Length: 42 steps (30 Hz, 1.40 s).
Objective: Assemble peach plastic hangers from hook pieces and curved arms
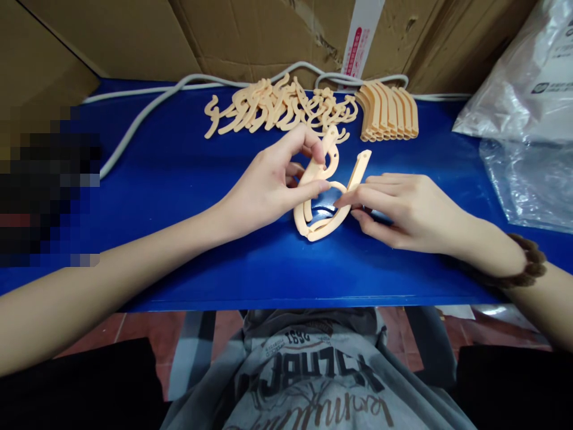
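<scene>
Several peach plastic parts, which look like pieces of a folding clothes hanger, are between my two hands above the blue table. My left hand [280,173] pinches a long hanger arm [310,173], with a curved hook piece [333,162] beside it. My right hand [398,206] has its thumb and fingers closed on a second hanger arm [357,173], tilted with its holed end up. The lower ends of the arms come close together in a V. A thin curved part shows between them; how the parts join is partly hidden by my fingers.
Behind my hands lies a loose pile of hook pieces [273,104]. Stacked hanger arms [389,112] stand to its right. A grey cable [147,122] runs along the back of the blue table [215,269], before cardboard [268,36]. Clear plastic bags [519,101] lie at right.
</scene>
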Available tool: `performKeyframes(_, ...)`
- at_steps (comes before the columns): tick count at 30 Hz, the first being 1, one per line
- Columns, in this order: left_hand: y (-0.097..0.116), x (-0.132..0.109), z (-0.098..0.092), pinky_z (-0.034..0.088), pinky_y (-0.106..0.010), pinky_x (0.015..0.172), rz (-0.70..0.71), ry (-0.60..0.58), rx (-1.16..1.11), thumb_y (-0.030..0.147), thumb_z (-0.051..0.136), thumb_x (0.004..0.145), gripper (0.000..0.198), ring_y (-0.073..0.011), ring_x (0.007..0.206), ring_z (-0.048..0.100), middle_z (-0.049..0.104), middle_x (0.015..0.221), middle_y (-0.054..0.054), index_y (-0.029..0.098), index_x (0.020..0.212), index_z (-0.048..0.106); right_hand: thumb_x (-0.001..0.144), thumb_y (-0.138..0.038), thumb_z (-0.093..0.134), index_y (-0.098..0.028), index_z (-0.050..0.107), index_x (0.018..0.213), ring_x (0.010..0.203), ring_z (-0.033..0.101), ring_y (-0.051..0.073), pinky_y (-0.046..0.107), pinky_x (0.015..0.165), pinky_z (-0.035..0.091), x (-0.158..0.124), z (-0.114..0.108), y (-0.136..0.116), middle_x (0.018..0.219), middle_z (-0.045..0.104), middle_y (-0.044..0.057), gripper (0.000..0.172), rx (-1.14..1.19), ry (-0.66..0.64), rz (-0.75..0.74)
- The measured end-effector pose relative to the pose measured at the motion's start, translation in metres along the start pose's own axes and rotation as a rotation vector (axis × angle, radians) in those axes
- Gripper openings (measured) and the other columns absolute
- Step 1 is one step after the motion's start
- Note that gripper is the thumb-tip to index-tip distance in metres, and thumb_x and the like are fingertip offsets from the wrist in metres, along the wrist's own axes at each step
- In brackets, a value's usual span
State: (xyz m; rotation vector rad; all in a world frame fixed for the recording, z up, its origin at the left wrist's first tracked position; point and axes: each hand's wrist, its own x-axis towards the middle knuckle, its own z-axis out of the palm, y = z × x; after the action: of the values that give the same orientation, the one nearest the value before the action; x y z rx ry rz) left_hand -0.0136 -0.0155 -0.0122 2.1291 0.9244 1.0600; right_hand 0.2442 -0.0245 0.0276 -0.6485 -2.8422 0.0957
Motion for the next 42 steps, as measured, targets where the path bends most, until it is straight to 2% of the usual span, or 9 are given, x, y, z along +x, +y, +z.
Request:
performKeyframes(3, 0.003, -0.001, -0.002, 0.062, -0.029, 0.069, 0.007, -0.002, 0.031, 0.043, 0.069, 0.098, 0.027, -0.0164, 0.088, 0.070, 0.071, 0.118, -0.007, 0.024, 0.110, 0.055, 0.107, -0.027, 0.048, -0.018, 0.071, 0.118, 0.085, 0.070, 0.022, 0.034, 0.076, 0.050, 0.000, 0.001, 0.000, 0.100, 0.077, 0.010, 0.027, -0.011, 0.000, -0.011)
performKeyframes(9, 0.010, 0.000, -0.004, 0.063, -0.035, 0.082, 0.052, -0.023, 0.087, 0.041, 0.074, 0.096, 0.029, -0.0200, 0.096, 0.073, 0.072, 0.117, -0.008, 0.025, 0.110, 0.054, 0.110, -0.030, 0.046, -0.017, 0.072, 0.120, 0.090, 0.072, 0.022, 0.035, 0.080, 0.051, 0.000, 0.005, 0.001, 0.110, 0.079, 0.011, 0.031, -0.017, 0.009, -0.025)
performKeyframes(14, 0.001, 0.000, -0.004, 0.063, -0.032, 0.074, 0.053, -0.014, 0.126, 0.046, 0.066, 0.101, 0.031, -0.0209, 0.099, 0.074, 0.071, 0.122, -0.009, 0.024, 0.118, 0.055, 0.110, -0.031, 0.050, -0.017, 0.073, 0.118, 0.093, 0.073, 0.023, 0.035, 0.083, 0.052, -0.001, 0.004, 0.002, 0.108, 0.079, 0.011, 0.028, -0.017, 0.037, -0.041)
performKeyframes(19, -0.008, 0.000, -0.006, 0.063, -0.029, 0.061, -0.006, -0.014, 0.072, 0.047, 0.059, 0.106, 0.032, -0.0163, 0.077, 0.076, 0.071, 0.125, -0.009, 0.025, 0.128, 0.051, 0.111, -0.032, 0.049, -0.019, 0.073, 0.106, 0.081, 0.070, 0.019, 0.032, 0.075, 0.048, -0.003, 0.001, 0.000, 0.094, 0.078, 0.006, 0.028, -0.014, 0.009, -0.043)
performKeyframes(22, -0.008, 0.002, -0.005, 0.064, -0.028, 0.058, -0.021, -0.042, 0.013, 0.046, 0.060, 0.106, 0.032, -0.0148, 0.071, 0.076, 0.072, 0.124, -0.010, 0.025, 0.128, 0.049, 0.109, -0.041, 0.055, -0.020, 0.070, 0.093, 0.063, 0.060, 0.015, 0.031, 0.066, 0.041, -0.003, -0.002, -0.002, 0.075, 0.071, 0.001, 0.030, -0.034, 0.090, 0.052)
performKeyframes(25, -0.005, 0.002, -0.003, 0.066, -0.029, 0.060, -0.011, -0.073, -0.036, 0.046, 0.060, 0.106, 0.032, -0.0166, 0.075, 0.078, 0.073, 0.125, -0.010, 0.026, 0.129, 0.047, 0.105, -0.054, 0.059, -0.021, 0.067, 0.088, 0.058, 0.057, 0.015, 0.031, 0.063, 0.038, -0.002, -0.003, -0.002, 0.067, 0.067, 0.000, 0.038, -0.004, 0.162, 0.202)
performKeyframes(31, 0.000, 0.001, -0.001, 0.069, -0.031, 0.071, -0.033, -0.098, -0.092, 0.041, 0.052, 0.111, 0.037, -0.0192, 0.088, 0.081, 0.075, 0.126, -0.011, 0.025, 0.143, 0.041, 0.103, -0.061, 0.055, -0.021, 0.074, 0.102, 0.057, 0.056, 0.016, 0.031, 0.062, 0.035, 0.001, 0.001, 0.001, 0.063, 0.064, 0.000, 0.044, 0.021, 0.025, 0.249)
performKeyframes(37, 0.006, 0.003, 0.002, 0.069, -0.036, 0.091, -0.229, -0.111, -0.437, 0.029, 0.072, 0.098, 0.042, -0.0224, 0.104, 0.080, 0.076, 0.131, -0.009, 0.020, 0.136, 0.057, 0.104, -0.067, 0.049, -0.019, 0.074, 0.106, 0.051, 0.047, 0.013, 0.029, 0.057, 0.029, 0.003, 0.004, -0.002, 0.058, 0.056, -0.003, 0.054, 0.175, 0.131, 0.486)
performKeyframes(42, 0.016, 0.002, 0.006, 0.068, -0.038, 0.096, -0.295, -0.161, -0.547, 0.023, 0.077, 0.092, 0.039, -0.0248, 0.113, 0.078, 0.077, 0.129, -0.006, 0.019, 0.128, 0.064, 0.103, -0.067, 0.054, -0.020, 0.071, 0.091, 0.058, 0.046, 0.012, 0.030, 0.058, 0.031, 0.007, 0.004, -0.002, 0.067, 0.058, -0.002, 0.051, 0.463, 0.199, 0.500)
